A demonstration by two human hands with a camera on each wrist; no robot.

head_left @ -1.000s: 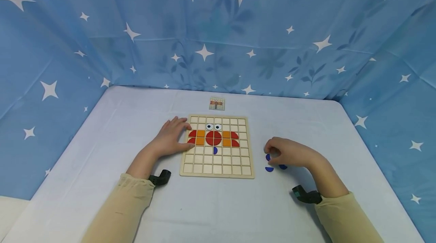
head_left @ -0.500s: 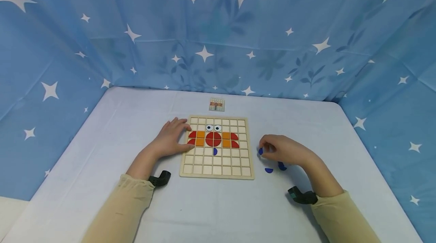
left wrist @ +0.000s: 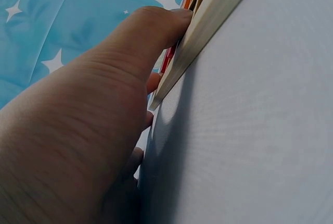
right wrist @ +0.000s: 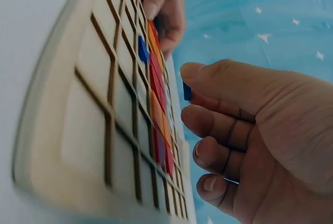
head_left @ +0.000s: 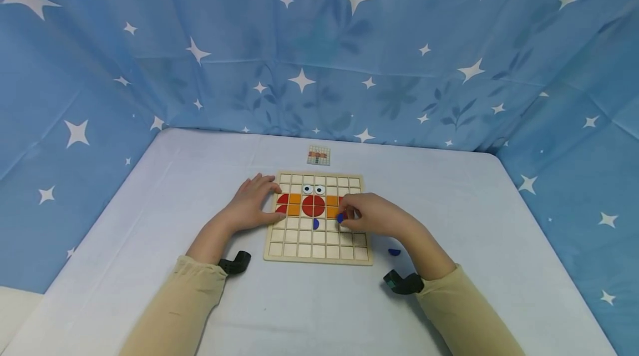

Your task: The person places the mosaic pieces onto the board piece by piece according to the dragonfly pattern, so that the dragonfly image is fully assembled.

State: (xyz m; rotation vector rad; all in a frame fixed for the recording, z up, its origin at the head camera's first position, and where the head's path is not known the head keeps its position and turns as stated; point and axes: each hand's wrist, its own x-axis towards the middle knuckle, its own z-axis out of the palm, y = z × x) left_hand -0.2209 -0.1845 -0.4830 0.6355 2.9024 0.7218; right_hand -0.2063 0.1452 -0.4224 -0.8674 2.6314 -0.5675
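A wooden grid board point(head_left: 318, 253) lies on the table with red and orange pieces and two white eye pieces point(head_left: 313, 189) set in its upper rows. One blue piece point(head_left: 315, 223) sits in a cell below the red circle point(head_left: 313, 206). My right hand point(head_left: 371, 214) hovers over the board's right side and pinches a small blue piece point(head_left: 341, 218) point(right wrist: 187, 91) between thumb and fingers. My left hand point(head_left: 252, 203) rests on the board's left edge point(left wrist: 208, 21), fingers flat, thumb against the rim.
Another blue piece point(head_left: 394, 252) lies on the white table right of the board. A small pattern card point(head_left: 318, 154) lies behind the board. Blue star-printed cloth point(head_left: 319, 51) walls in the table on three sides.
My right hand lifted a blue piece from the table right of the board and carried it left over the board. Fewer loose blue pieces show there now. The left hand stayed put.
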